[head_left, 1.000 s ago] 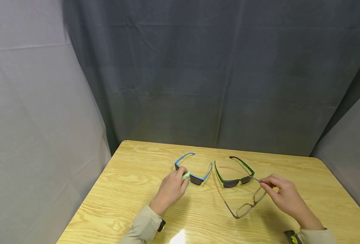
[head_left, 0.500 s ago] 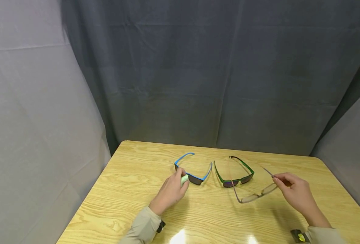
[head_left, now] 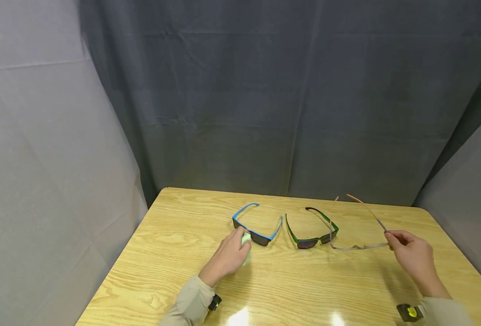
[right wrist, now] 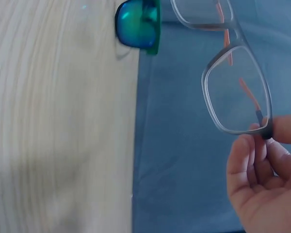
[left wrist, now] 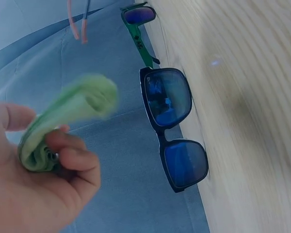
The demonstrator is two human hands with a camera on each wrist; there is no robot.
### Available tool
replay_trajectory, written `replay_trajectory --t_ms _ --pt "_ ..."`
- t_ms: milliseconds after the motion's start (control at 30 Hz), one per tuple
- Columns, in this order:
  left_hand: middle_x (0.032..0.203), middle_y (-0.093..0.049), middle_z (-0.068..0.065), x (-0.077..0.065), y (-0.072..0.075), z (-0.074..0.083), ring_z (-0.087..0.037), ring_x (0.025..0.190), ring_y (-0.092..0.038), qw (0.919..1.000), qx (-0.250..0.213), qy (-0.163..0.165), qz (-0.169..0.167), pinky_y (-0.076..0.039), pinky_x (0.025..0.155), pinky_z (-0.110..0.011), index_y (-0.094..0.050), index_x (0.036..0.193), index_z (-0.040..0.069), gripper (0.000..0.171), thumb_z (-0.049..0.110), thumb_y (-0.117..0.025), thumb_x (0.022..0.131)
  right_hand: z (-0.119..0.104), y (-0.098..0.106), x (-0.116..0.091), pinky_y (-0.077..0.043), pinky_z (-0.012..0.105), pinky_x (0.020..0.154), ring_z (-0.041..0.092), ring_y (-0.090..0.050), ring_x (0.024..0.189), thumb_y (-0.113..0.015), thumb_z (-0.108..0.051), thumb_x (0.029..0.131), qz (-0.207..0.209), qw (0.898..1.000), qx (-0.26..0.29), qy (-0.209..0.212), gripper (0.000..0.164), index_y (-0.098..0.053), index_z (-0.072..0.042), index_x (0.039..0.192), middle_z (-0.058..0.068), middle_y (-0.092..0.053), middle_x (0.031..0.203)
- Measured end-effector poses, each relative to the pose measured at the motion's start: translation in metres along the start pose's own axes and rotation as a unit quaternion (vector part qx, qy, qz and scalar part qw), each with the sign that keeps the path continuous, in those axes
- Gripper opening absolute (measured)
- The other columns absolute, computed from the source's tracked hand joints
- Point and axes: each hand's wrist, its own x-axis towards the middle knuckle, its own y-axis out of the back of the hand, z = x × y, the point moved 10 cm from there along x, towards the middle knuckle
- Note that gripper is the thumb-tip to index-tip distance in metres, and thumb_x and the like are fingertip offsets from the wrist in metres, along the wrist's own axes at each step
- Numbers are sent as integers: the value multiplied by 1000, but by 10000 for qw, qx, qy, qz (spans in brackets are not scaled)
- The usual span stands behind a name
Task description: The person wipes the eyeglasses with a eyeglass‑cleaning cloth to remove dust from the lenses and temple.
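Observation:
My left hand (head_left: 229, 254) grips a rolled, pale green cloth (left wrist: 70, 109) between thumb and curled fingers, just in front of the blue-framed sunglasses (head_left: 260, 238). At the right, my right hand (head_left: 415, 256) pinches a pair of clear-lensed eyeglasses (right wrist: 237, 90) at the corner where frame meets temple. Grey is the colour of their frame, and the temple ends are orange; both temples stand unfolded and point away from me. In the head view the eyeglasses overlap the right side of the green-framed sunglasses (head_left: 308, 243), held above the table.
Both pairs of sunglasses lie unfolded on the wood-grain table (head_left: 175, 271), lenses toward me. Behind the table hangs a dark grey curtain (head_left: 232, 113). Lighter grey cloth (head_left: 53, 158) hangs along the left side, and more at the right.
My right hand has moved to the right and turned the eyeglasses, so the temples now point up and away and the frame shows edge-on. The left hand with the cloth has barely moved.

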Motion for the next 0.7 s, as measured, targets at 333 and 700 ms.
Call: replay_trajectory --t_ms 333,700 --pt "69 -50 5 -3 1 -7 -7 56 -44 9980 -599 179 108 -39 47 -21 -53 92 14 7 13 -57 86 50 2 18 -45 26 51 5 -55 61 -48 -38 97 -198 9984 -142 -515 50 -63 7 113 10 -67 82" --pt "95 -70 -8 -6 7 -2 -5 69 -54 9983 -446 -222 305 -44 54 -20 -72 92 12 11 15 -72 81 87 0 43 -46 36 59 7 -56 64 -45 -37 98 -705 9955 -283 -572 52 -62 10 113 10 -68 81"
